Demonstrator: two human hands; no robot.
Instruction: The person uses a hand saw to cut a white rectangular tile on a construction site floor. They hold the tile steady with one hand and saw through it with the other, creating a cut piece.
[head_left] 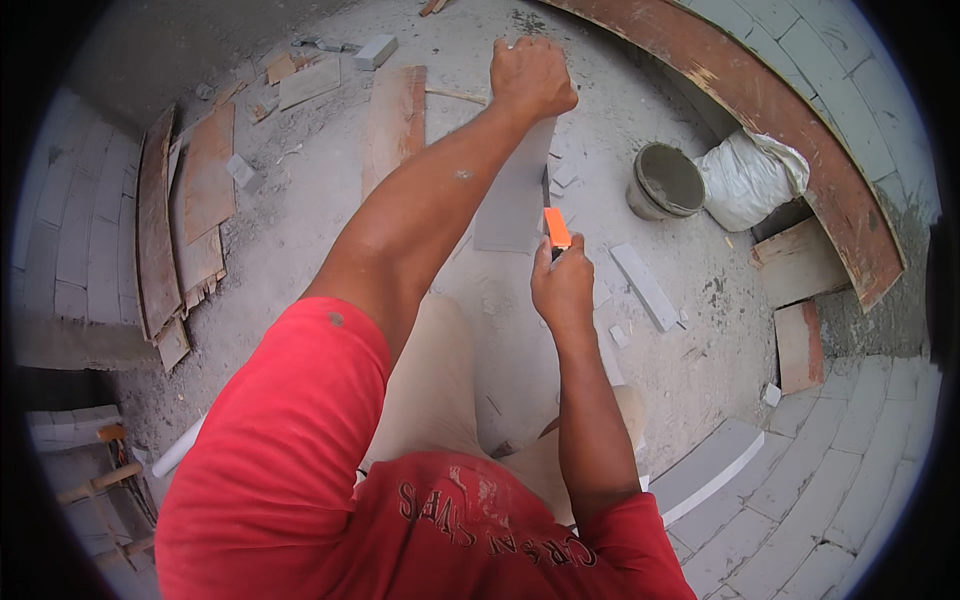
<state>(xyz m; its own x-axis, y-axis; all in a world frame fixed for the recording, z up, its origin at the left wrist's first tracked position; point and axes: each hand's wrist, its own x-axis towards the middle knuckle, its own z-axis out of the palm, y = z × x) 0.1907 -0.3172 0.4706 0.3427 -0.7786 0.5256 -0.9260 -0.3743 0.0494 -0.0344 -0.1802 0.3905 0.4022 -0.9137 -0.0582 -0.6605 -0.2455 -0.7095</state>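
A long light-grey block point(512, 205) stands in front of me, its far end hidden under my left hand. My left hand point(533, 82) is closed over that far end, knuckles up. Close to the block's near right edge, my right hand point(563, 287) is wrapped round the handle of a hand saw point(556, 229) with an orange part. Its thin dark blade shows edge-on along the block's right side; teeth cannot be made out. Small grey offcuts point(565, 174) lie just right of the blade.
At the right are a bucket point(668, 182) of grey mix, a white sack point(750, 178) and a long curved-looking brown board point(735, 75). A narrow grey strip of block point(645, 287) lies on the floor. Worn boards point(207, 175) lean at the left wall; another board point(393, 130) lies ahead.
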